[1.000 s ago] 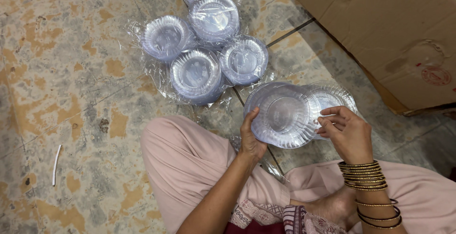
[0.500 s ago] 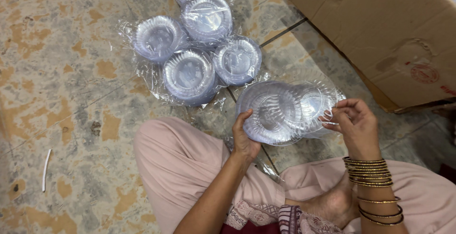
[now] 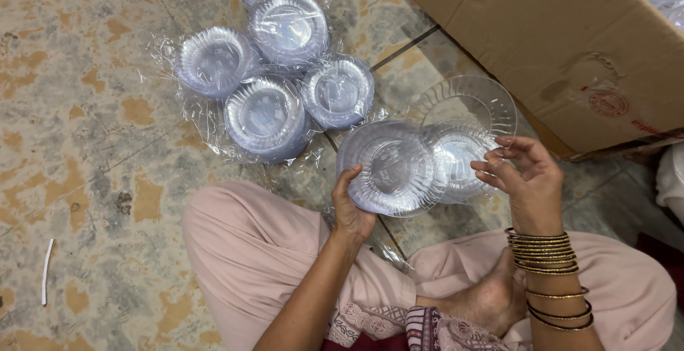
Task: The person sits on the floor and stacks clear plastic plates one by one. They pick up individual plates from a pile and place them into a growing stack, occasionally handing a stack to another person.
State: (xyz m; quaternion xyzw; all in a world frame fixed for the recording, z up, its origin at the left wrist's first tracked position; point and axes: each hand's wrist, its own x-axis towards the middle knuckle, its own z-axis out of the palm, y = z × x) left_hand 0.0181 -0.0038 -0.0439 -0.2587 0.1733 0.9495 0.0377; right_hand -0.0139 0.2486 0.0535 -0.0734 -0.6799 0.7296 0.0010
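My left hand (image 3: 350, 208) grips the near rim of a stack of clear plastic plates (image 3: 388, 169), held above my knees. My right hand (image 3: 524, 180), with bangles on the wrist, pinches the edge of thin clear plates (image 3: 456, 158) fanned off the stack to the right. One more clear plate (image 3: 470, 101) shows behind them, near the cardboard box. I sit cross-legged in pink trousers.
Several wrapped stacks of clear plates (image 3: 274, 73) lie on the mottled tile floor ahead, in clear film. A large brown cardboard box (image 3: 563, 44) stands at the upper right. A small white strip (image 3: 47, 271) lies on the floor at left.
The plates at the right have been drawn further off the stack and fanned apart. My right hand has shifted slightly right; the left hand keeps its grip.
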